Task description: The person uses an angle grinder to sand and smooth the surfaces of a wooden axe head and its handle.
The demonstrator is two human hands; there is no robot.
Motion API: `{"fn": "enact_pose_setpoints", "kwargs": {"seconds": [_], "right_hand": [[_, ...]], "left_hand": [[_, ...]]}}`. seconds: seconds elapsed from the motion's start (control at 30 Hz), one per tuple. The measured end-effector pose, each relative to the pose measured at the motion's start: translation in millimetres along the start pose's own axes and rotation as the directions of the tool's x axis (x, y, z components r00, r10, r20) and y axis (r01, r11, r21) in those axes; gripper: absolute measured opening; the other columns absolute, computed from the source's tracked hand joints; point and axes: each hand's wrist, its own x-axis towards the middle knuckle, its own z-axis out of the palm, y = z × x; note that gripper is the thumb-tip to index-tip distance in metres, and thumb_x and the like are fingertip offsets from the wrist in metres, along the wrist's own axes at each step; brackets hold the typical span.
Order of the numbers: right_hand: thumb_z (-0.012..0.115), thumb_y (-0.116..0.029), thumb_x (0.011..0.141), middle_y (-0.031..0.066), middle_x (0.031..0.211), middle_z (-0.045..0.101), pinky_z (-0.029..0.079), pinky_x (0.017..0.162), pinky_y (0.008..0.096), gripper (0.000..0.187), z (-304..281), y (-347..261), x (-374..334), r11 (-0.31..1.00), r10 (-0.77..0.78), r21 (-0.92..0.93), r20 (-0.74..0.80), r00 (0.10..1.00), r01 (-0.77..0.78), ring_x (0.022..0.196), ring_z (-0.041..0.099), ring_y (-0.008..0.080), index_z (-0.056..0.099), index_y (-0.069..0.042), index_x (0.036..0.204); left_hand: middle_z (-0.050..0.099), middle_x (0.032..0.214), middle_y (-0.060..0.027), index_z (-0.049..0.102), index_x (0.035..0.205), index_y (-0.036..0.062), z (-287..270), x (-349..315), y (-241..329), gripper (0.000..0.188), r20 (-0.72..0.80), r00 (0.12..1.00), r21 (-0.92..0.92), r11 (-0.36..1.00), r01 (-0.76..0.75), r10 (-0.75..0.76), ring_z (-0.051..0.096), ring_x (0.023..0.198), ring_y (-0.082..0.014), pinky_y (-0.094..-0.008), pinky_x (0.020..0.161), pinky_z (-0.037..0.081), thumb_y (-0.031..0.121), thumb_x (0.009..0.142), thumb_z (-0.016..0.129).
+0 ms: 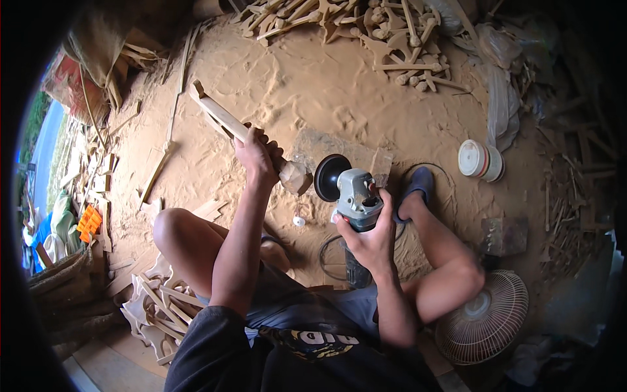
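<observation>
My left hand (pixel 257 155) is closed around a carved wooden piece (pixel 224 116). Its long pale shaft slants up and away to the left, and a faceted wooden knob (pixel 296 178) forms the near end. In my right hand (pixel 371 243) is an angle grinder (pixel 357 196), gripped round its grey head with the body hanging down toward my lap. A round black disc (pixel 332 178) on the grinder faces the knob, with a small gap between them. Whether the disc is spinning, I cannot tell.
Sawdust covers the ground. Piled carved wooden pieces (pixel 408 49) lie at the far side, more pieces (pixel 163 307) by my left hip. A white tub (pixel 481 161) lies at right; a round fan (pixel 483 317) is beside my right knee. The grinder's cord (pixel 323 255) loops near my feet.
</observation>
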Motion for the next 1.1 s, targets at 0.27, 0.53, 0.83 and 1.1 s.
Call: {"fn": "enact_pose_setpoints", "kwargs": {"seconds": [0.27,0.53,0.83,1.1], "right_hand": [[0.09,-0.025,0.082,0.0235,0.109,0.074,0.06,0.084,0.0435,0.088,6.8,3.1,-1.5,1.0,-0.011,-0.005,0.012,1.0,0.011,0.095,0.078,0.0324,0.039,0.001,0.148],[0.09,-0.024,0.082,0.0238,0.108,0.074,0.06,0.083,0.0447,0.086,4.0,8.6,-2.0,1.0,0.014,-0.007,0.003,1.0,-0.014,0.095,0.078,0.0334,0.04,0.001,0.146],[0.091,-0.024,0.081,0.0165,0.114,0.069,0.056,0.093,0.038,0.083,0.0,3.3,3.4,0.985,0.113,0.119,0.123,0.986,-0.127,0.101,0.07,0.0218,0.043,0.004,0.143],[0.089,-0.028,0.082,0.0241,0.109,0.073,0.059,0.086,0.0447,0.086,4.0,7.8,-1.2,0.993,0.114,0.001,0.142,0.983,-0.115,0.096,0.075,0.0346,0.039,0.003,0.145]], "left_hand": [[0.044,0.076,0.0014,0.049,0.129,0.0177,-0.7,-4.1,1.5,0.028,0.071,0.997,0.095,0.995,-0.003,-0.004,0.039,0.05,-0.0106,-0.0291,0.042,0.033,0.019,0.103,0.056],[0.042,0.073,-0.0006,0.046,0.13,0.0148,3.5,-9.3,6.2,0.033,0.081,0.997,0.046,0.999,-0.008,0.004,0.035,0.045,-0.0102,-0.0288,0.039,0.029,0.01,0.098,0.054],[0.04,0.071,0.0021,0.05,0.136,0.0204,-0.4,-14.7,10.8,0.039,0.288,0.957,0.121,0.991,-0.057,0.02,0.035,0.049,-0.0093,-0.0274,0.042,0.032,0.013,0.098,0.056],[0.036,0.068,0.004,0.051,0.138,0.0204,0.4,-23.2,6.8,0.043,0.433,0.901,0.196,0.971,-0.134,0.037,0.034,0.049,-0.0069,-0.0259,0.042,0.033,0.011,0.097,0.056]]}}
